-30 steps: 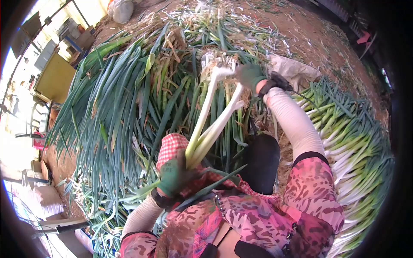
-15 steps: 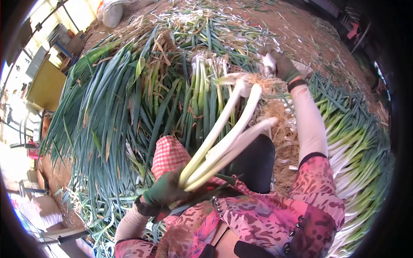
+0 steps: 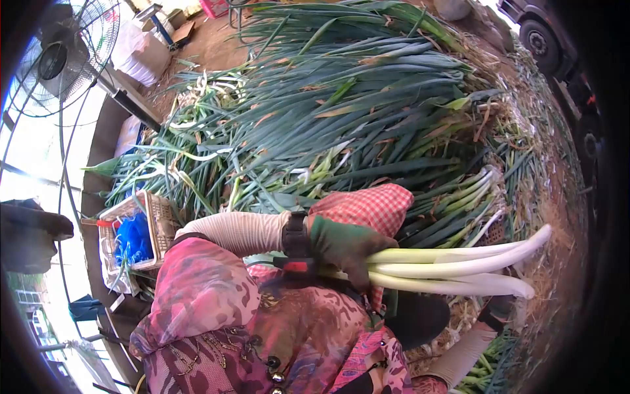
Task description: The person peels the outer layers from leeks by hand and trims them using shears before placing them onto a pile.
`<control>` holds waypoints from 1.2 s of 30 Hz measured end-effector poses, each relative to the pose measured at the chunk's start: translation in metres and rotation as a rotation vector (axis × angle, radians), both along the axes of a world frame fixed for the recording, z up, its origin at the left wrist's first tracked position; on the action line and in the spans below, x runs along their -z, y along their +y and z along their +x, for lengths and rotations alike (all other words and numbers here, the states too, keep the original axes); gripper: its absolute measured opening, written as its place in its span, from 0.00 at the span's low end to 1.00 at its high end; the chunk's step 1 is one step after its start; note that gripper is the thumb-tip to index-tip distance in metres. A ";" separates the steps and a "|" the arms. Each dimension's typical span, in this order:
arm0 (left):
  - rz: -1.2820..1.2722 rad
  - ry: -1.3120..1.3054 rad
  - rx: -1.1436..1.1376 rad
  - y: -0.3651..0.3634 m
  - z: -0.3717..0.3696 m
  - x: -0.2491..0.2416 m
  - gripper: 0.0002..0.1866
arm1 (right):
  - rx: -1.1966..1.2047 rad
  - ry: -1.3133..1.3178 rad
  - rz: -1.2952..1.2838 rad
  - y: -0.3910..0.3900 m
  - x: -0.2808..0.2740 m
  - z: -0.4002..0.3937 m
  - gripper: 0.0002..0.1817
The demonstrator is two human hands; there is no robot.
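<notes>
My left hand (image 3: 351, 249), in a green glove, is closed around the stalks of a few large green onions (image 3: 453, 269). Their white ends point to the right, and the stalks lie roughly level across my lap. Beneath the white ends is my right hand (image 3: 503, 307), in a dark glove. The stalks partly cover it, and its fingers do not show clearly. Beyond my knee (image 3: 367, 203) spreads a big heap of unpeeled green onions (image 3: 354, 85) with long dark leaves.
A plastic basket (image 3: 161, 226) with blue material (image 3: 133, 238) stands at the left. Behind it is a standing fan (image 3: 56, 62). Loose trimmed leaves (image 3: 197, 164) lie near the basket. A vehicle wheel (image 3: 539, 43) shows at upper right, beyond the scrap-strewn ground.
My view has swung round toward the left, bringing the fan and basket in. My right hand has moved from beyond the onions to beside their white ends. My left hand keeps its hold.
</notes>
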State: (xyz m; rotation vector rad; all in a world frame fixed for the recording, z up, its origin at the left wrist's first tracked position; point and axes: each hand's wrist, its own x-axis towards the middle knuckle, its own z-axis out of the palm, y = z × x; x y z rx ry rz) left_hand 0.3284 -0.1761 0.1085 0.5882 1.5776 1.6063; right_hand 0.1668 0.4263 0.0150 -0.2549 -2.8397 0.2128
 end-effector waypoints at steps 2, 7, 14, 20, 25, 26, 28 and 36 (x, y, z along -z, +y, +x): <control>-0.027 0.004 0.010 -0.001 0.004 0.004 0.35 | -0.003 0.002 0.028 0.011 -0.009 0.008 0.15; -0.101 -0.022 0.024 -0.033 0.025 0.001 0.37 | 0.049 -0.012 0.150 0.083 -0.033 0.058 0.14; -0.330 0.067 -0.195 -0.052 0.019 0.033 0.39 | -0.098 -0.865 0.866 0.242 0.051 0.236 0.13; -0.265 -0.036 -0.320 -0.035 0.001 0.053 0.37 | 0.242 -1.064 -0.841 -0.045 0.043 0.222 0.26; -0.269 -0.043 -0.311 -0.032 0.006 0.045 0.36 | -0.356 -0.199 -0.463 -0.126 -0.094 0.049 0.36; -0.301 -0.020 -0.312 -0.031 0.007 0.043 0.36 | -0.439 -0.021 -0.409 -0.147 -0.137 0.026 0.39; -0.347 0.024 -0.304 -0.028 0.009 0.035 0.35 | -0.580 0.246 -0.334 -0.191 -0.215 0.005 0.43; -0.068 0.235 -0.228 0.022 -0.011 -0.007 0.37 | -1.414 -0.099 0.470 -0.372 -0.206 0.108 0.54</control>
